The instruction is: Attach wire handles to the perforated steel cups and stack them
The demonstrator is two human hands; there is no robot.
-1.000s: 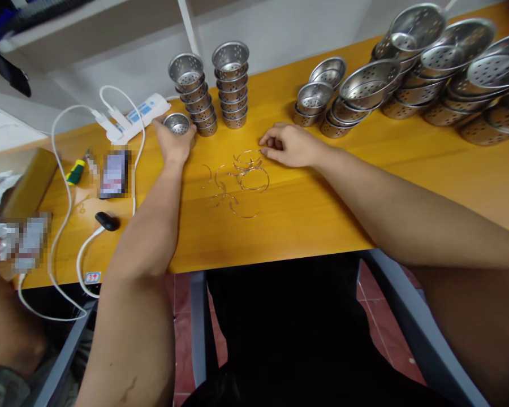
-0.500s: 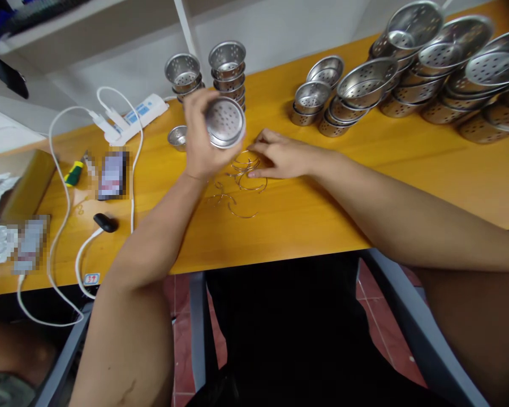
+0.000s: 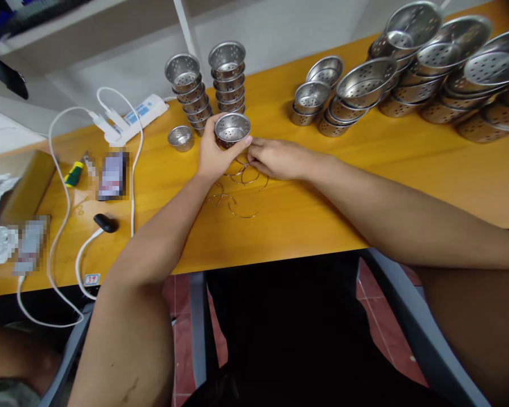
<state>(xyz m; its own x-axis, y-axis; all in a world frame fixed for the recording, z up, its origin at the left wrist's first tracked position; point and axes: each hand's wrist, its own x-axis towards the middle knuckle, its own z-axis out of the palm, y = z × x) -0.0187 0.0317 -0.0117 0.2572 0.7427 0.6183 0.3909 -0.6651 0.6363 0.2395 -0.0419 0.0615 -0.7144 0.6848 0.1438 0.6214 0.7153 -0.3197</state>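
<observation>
My left hand [image 3: 214, 150] is wrapped round a small perforated metal cup [image 3: 232, 129], holding it with its open mouth up above the table. Just to the right, my right hand [image 3: 277, 158] has its fingers pinched together over the pile. A thin curved metal wire [image 3: 242, 163] runs out from those fingertips, partly hidden by them. Several more bent wires [image 3: 242, 215] lie loose on the table below both hands. A smaller metal cup [image 3: 181, 138] stands alone left of my left hand.
Stacks of perforated cups [image 3: 227, 59] stand at the back, and more cup stacks [image 3: 365, 82] fill the right. On the left lie a power strip [image 3: 138, 118] with white cables, a phone [image 3: 112, 174], a green-and-yellow tool [image 3: 74, 173] and a black plug-like object [image 3: 106, 223].
My left hand has lowered the cup slightly and turned it from bottom-facing to mouth up. My right hand's fingers have drawn together from spread to a pinch at the wires.
</observation>
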